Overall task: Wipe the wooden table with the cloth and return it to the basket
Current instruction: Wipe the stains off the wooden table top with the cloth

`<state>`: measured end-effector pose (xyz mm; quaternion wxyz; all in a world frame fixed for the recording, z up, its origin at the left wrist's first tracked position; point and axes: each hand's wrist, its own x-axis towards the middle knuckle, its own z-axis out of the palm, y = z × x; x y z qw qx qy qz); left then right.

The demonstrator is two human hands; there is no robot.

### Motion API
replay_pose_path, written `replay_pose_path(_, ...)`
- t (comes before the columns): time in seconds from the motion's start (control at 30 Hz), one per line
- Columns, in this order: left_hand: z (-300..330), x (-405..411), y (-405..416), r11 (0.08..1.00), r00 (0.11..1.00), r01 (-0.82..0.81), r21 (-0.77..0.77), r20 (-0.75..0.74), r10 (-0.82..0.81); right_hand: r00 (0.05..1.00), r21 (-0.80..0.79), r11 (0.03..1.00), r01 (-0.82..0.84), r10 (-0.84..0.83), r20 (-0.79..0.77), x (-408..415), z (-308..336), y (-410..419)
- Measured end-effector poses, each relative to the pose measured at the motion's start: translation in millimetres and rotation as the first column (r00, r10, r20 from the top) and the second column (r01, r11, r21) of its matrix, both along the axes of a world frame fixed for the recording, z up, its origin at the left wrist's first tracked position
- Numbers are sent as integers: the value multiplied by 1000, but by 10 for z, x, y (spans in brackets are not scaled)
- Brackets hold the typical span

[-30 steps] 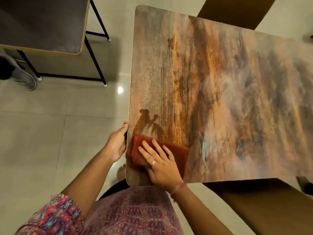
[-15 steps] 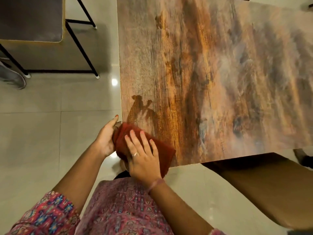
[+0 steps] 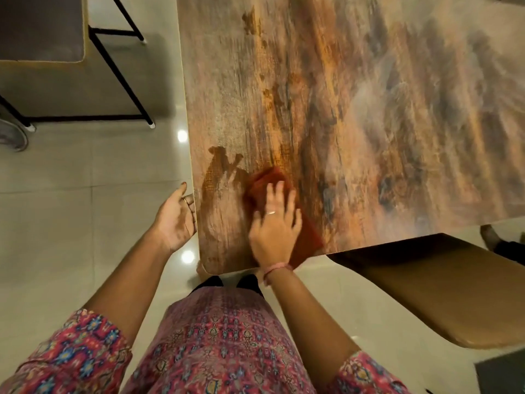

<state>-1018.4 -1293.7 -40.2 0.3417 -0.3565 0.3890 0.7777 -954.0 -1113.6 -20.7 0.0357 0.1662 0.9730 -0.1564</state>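
Note:
A red-brown cloth (image 3: 267,177) lies flat on the wooden table (image 3: 355,103) close to its near left corner. My right hand (image 3: 274,226) presses down on the cloth with fingers spread and straight, blurred by motion. My left hand (image 3: 176,217) is off the cloth, palm up beside the table's left edge, fingers relaxed and touching that edge. A dark wet smear (image 3: 218,177) marks the wood just left of the cloth. No basket is in view.
A brown chair seat (image 3: 443,288) juts out under the table's near edge on the right. A dark-topped side table (image 3: 42,27) on black metal legs stands at the far left on the pale tiled floor (image 3: 71,209). My feet show below the table corner.
My right hand has slid the cloth from the table's left corner edge to the right, onto the surface. My left hand has let go of the cloth and now lies open at the edge.

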Motion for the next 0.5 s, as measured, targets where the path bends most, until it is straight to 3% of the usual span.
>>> replay_pose_path(0.13, -14, 20, 10, 999, 1000, -16, 35, 1, 16, 845, 6, 846, -534, 533, 30, 468, 11, -186)
replay_pose_path(0.2, -33, 23, 7, 999, 1000, -20, 30, -5, 21, 770, -32, 771, -637, 637, 19, 385, 9, 145)
replay_pose_path(0.23, -41, 23, 3, 999, 1000, -19, 28, -9, 19, 785, -46, 785, -618, 619, 15, 298, 11, 349)
replay_pose_path(0.37, -78, 36, -9, 1000, 1000, -11, 18, -26, 11, 991, -43, 991, -129, 131, 32, -145, 71, 1225)
replay_pose_path(0.5, -66, 65, -19, 1000, 1000, -8, 12, -24, 8, 949, -1, 951, 310, -309, 65, -445, 113, 1417)
